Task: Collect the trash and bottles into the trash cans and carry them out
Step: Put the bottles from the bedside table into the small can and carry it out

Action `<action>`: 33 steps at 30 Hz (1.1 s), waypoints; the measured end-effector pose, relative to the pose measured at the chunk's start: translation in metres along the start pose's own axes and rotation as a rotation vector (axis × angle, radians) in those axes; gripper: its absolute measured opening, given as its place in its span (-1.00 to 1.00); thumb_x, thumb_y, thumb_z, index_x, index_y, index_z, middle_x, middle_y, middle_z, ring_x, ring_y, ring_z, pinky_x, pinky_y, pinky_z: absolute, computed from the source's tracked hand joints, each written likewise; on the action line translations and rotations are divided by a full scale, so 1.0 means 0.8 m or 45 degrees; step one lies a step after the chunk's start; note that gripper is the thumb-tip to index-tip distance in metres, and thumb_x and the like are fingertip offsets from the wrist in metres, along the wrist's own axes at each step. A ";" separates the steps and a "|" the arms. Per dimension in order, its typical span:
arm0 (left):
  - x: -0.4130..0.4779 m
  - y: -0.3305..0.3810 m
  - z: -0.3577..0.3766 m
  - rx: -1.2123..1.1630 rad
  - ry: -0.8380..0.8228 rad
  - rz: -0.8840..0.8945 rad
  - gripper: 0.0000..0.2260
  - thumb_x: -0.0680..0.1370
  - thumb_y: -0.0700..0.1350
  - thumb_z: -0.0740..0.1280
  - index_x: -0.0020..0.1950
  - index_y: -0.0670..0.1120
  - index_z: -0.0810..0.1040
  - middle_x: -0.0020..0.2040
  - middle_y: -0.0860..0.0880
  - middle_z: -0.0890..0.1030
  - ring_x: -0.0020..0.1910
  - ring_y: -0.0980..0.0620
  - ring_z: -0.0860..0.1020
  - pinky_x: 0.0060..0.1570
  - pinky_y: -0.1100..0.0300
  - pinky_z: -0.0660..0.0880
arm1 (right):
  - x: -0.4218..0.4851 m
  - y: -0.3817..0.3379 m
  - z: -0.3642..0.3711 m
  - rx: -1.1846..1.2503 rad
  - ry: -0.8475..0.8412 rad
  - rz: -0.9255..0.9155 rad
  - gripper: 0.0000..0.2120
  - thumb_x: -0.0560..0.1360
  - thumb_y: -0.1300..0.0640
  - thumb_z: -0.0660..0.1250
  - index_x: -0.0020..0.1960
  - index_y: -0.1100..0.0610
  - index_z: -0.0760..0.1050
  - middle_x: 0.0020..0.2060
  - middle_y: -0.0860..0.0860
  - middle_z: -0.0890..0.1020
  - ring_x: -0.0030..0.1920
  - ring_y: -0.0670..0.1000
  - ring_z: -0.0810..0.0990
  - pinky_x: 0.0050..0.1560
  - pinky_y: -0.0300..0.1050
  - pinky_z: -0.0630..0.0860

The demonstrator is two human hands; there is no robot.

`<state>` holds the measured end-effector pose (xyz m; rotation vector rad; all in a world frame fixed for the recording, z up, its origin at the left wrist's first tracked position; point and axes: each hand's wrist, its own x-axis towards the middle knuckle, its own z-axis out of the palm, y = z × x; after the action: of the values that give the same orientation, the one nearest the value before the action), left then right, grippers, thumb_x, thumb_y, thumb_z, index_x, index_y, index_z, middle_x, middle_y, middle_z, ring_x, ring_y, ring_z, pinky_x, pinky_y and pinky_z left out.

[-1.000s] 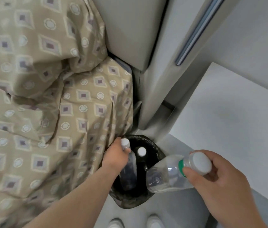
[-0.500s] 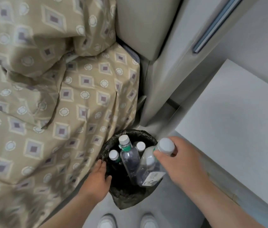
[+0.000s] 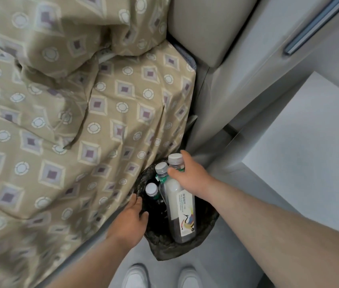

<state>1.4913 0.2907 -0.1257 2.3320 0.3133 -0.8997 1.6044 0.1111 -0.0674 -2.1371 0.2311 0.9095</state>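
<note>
- Two capped bottles (image 3: 161, 169) plus the labelled bottle (image 3: 182, 206) are in the trash can (image 3: 164, 249), long axes near upright.
- Right hand (image 3: 191, 179) grips the labelled bottle's neck from above.
- Left hand (image 3: 130, 219), curled over the can's rim, is nearer for lifting.
- Can stands on the grey floor (image 3: 237, 256), tight between the bed cover (image 3: 81, 121) and the white cabinet (image 3: 310, 142); I'd lift straight up.

1. Labelled bottle (image 3: 182, 206): was sideways over trash can (image 3: 164, 252), now stands inside it; right hand (image 3: 193, 179) grips its neck.
2. Left hand (image 3: 132, 221): released second bottle (image 3: 161, 169), now grips trash can's left rim.
</note>
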 end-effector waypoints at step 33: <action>-0.082 0.043 -0.098 -0.841 0.162 -0.404 -0.82 0.52 -0.33 0.23 -0.07 -0.07 0.51 -0.14 -0.25 0.60 -0.29 -0.16 0.56 -0.36 0.06 0.54 | -0.133 0.063 -0.031 0.183 0.450 0.524 -0.74 0.54 0.07 0.24 -0.26 0.16 0.53 -0.22 0.16 0.65 -0.17 0.21 0.64 -0.08 0.12 0.63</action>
<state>1.4985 0.3124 -0.0206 1.7462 0.9045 -0.6536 1.5183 0.0456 -0.0151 -2.1391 0.9134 0.7020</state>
